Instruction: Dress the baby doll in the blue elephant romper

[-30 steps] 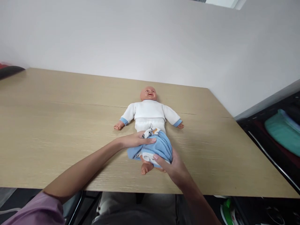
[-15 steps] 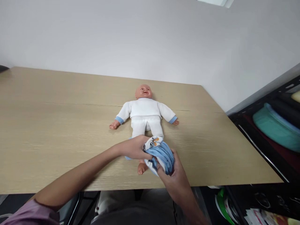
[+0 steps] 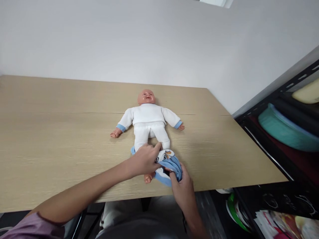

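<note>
A baby doll (image 3: 149, 113) in white clothes with blue cuffs lies on its back, its head away from me. At its lower legs is a bunched blue and white baby garment (image 3: 174, 165) with a cartoon face on it. My left hand (image 3: 146, 159) is closed on the garment's left edge, over the doll's shin, with its index finger against the white leg. My right hand (image 3: 183, 186) grips the gathered right side, thumb inside the opening. One bare doll foot (image 3: 149, 178) shows below my left hand; the other is mostly hidden in the cloth.
The wooden table (image 3: 74, 139) runs up to a pale wall (image 3: 112, 39). At the right stands a black shelf rack (image 3: 264, 132) holding a teal basin (image 3: 286, 131). Below it are green-edged round items (image 3: 235, 210) and papers (image 3: 266, 220).
The view has shifted a little to the right. My left hand has changed its hold, its index finger now raised along the doll's leg. The garment's opening is pulled lower around the foot.
</note>
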Available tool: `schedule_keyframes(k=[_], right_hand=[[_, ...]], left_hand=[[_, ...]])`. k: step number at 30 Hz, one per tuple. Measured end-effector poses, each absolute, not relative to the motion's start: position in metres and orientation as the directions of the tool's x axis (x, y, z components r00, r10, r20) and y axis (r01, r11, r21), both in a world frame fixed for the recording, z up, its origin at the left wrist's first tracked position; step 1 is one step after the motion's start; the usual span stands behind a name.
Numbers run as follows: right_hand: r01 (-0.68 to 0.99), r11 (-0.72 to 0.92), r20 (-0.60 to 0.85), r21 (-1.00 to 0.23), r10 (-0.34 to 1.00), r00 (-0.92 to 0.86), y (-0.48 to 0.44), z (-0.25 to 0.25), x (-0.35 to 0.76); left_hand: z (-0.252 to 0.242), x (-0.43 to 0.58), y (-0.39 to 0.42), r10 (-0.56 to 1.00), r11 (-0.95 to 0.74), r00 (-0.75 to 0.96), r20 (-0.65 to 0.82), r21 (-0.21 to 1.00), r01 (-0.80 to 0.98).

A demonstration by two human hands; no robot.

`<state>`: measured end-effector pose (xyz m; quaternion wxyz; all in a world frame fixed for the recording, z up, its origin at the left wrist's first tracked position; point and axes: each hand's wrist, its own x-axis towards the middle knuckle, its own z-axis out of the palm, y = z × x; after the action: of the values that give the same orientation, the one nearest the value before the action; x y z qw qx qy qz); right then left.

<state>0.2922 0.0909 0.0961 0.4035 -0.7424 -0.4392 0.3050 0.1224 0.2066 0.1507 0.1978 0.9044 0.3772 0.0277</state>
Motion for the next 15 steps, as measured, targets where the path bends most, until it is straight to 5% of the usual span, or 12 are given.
schedule_keyframes(k=[7, 15], right_hand=[[0.325, -0.167, -0.045, -0.931, 0.935, 0.353, 0.1, 0.077, 0.305], [0.319, -0.158, -0.026, -0.935, 0.924, 0.381, 0.104, 0.071, 0.303]], left_hand=[[0.151, 0.114, 0.215, 0.704, -0.459, 0.71, -0.013, 0.755, 0.468], [0.148, 0.113, 0.202, 0.696, -0.643, 0.715, 0.063, 0.498, 0.582]])
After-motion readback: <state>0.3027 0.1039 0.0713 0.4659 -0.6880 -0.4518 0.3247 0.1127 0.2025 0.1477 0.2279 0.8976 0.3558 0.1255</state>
